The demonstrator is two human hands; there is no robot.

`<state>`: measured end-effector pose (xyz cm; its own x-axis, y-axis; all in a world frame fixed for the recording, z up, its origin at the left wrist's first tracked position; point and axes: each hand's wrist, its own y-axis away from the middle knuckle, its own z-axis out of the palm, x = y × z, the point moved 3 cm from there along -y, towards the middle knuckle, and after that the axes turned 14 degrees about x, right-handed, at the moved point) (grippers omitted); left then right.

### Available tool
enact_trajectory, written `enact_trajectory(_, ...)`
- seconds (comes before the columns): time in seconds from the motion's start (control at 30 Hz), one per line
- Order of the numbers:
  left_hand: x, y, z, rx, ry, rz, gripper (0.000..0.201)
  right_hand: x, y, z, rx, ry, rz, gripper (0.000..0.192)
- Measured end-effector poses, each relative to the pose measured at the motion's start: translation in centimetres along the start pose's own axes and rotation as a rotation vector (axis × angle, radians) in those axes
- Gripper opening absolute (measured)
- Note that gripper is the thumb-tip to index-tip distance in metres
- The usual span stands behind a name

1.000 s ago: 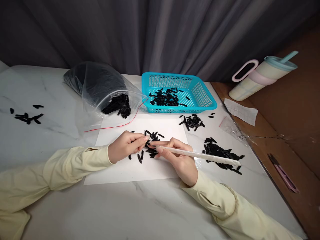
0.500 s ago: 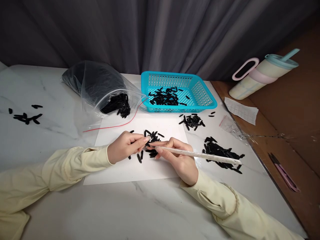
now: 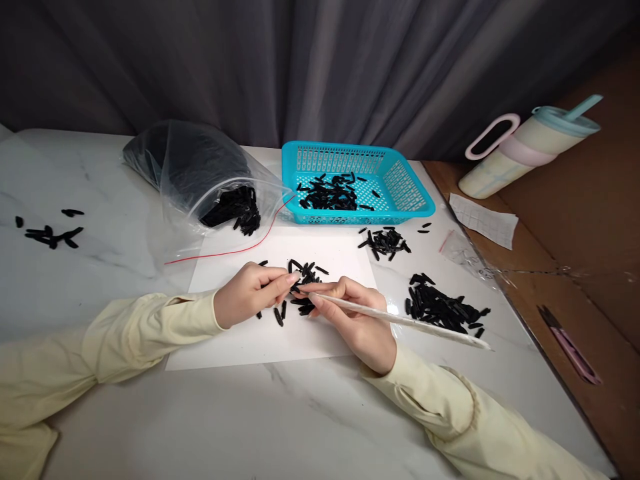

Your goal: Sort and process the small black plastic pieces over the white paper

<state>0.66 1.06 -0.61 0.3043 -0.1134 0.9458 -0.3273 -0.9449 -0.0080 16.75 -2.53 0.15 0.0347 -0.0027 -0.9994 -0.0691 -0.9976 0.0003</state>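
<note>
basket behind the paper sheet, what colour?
Turquoise blue, with perforated walls and floor. The basket shows in the head view, with small black pieces in it.

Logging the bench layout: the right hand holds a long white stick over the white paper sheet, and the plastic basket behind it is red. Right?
Not quite: the head view shows the plastic basket is turquoise, not red. The right hand does hold the long white stick over the white paper sheet.

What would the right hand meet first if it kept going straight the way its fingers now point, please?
The right hand points left across the white paper. Its fingers would almost at once meet the small black pieces there and the left hand's fingers, though depth is hard to judge.
</note>
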Motion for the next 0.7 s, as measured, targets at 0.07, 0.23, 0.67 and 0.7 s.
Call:
enact_trajectory(0.07,0.05,-0.02,0.0,0.001,-0.003,0.006,0.042,0.0,0.06,0.04,0.003,0.028,-0.038,0.023)
enact_trajectory(0.23,0.23,-0.02,0.0,0.006,-0.008,0.013,0.041,0.02,0.12,0.09,0.007,0.021,-0.065,0.023)
enact_trajectory(0.67,0.76,0.01,-0.05,0.022,-0.06,0.078,0.038,-0.12,-0.24,-0.2,-0.016,-0.086,0.071,0.024)
enact_trajectory(0.7,0.78,-0.01,-0.04,0.021,-0.064,0.085,0.039,-0.11,-0.23,-0.18,-0.016,-0.085,0.068,0.024)
